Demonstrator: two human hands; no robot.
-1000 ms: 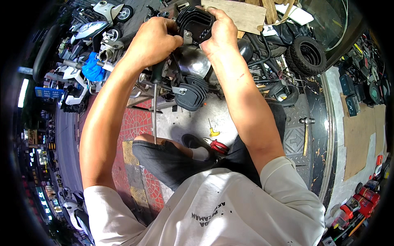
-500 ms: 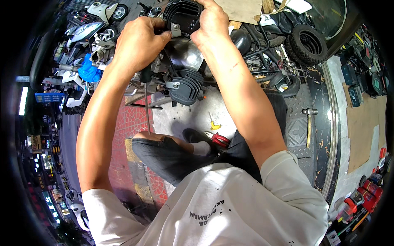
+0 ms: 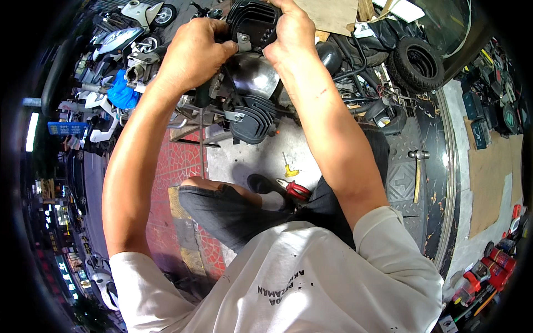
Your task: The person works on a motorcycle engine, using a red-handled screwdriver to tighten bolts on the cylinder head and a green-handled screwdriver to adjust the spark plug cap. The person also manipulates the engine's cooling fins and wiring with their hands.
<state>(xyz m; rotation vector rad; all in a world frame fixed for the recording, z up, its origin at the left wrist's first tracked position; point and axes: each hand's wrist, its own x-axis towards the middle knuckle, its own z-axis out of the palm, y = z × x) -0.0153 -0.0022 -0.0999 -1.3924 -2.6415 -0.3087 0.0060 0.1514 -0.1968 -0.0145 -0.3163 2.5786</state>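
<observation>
A black finned housing point(image 3: 252, 21) with a small metal bracket is held up between my hands at the top of the view. My left hand point(image 3: 201, 51) is closed at its left side, thumb pressed close to the bracket. Around its right side my right hand point(image 3: 291, 34) is closed, with some fingers hidden behind it. A similar black finned housing point(image 3: 252, 121) sits lower, also with a metal bracket. Between the two is a shiny rounded metal part point(image 3: 252, 76). Under my left hand a dark grip point(image 3: 202, 95) with a long thin rod points downward.
On the floor lie red-handled pliers point(image 3: 297, 190) and a yellow-handled tool point(image 3: 290, 171). To the right are a hammer point(image 3: 418, 172), stacked tyres point(image 3: 417, 62) and cardboard point(image 3: 488, 183). Scooters point(image 3: 114, 44) and a blue bag point(image 3: 121, 91) are at the left.
Both hands and the upper housing have shifted slightly to the right in the view. My grip looks the same.
</observation>
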